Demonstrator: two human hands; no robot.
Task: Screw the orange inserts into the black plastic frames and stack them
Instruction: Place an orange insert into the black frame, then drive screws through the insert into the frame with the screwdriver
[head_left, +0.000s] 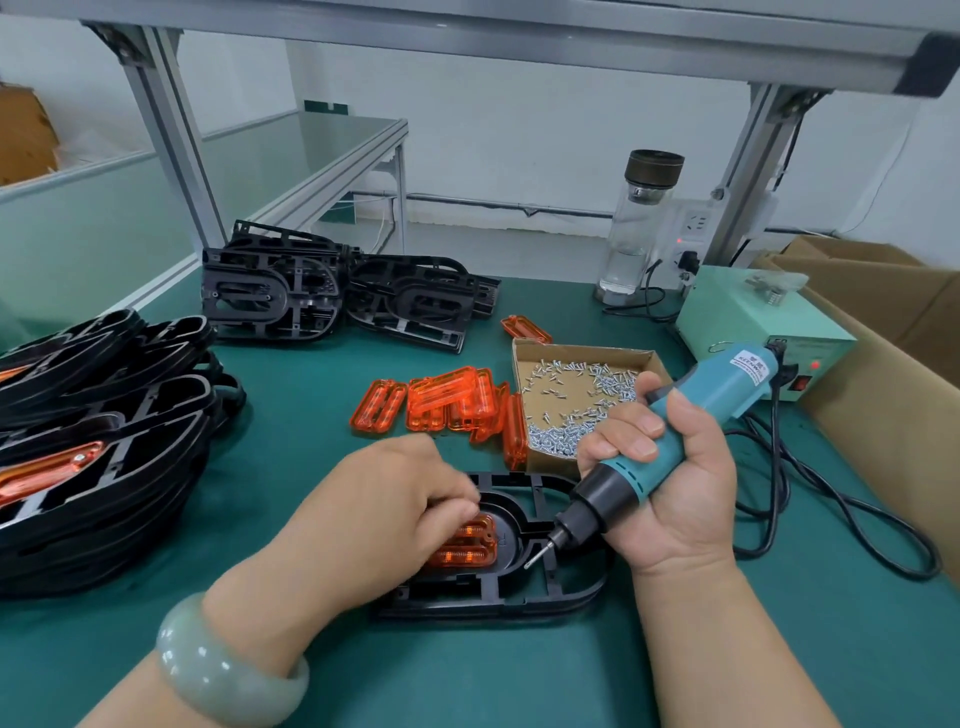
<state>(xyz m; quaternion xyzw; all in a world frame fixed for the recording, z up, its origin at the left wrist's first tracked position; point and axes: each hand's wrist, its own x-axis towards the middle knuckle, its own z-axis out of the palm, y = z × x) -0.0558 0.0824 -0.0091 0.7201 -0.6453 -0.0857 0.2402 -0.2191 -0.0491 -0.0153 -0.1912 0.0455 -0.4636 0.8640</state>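
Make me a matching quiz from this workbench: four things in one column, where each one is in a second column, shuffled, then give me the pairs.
Things
1. electric screwdriver
2. screws
3. glass bottle
4. finished black frames

Places
A. in the cardboard tray
B. stacked at the left edge of the table
C. gripped in the right hand
D. standing at the back, by the wall socket

Pairs: 1-C, 2-A, 3-D, 4-B

1 smooth pale-green bangle (228, 670) at wrist of L hand (384, 499).
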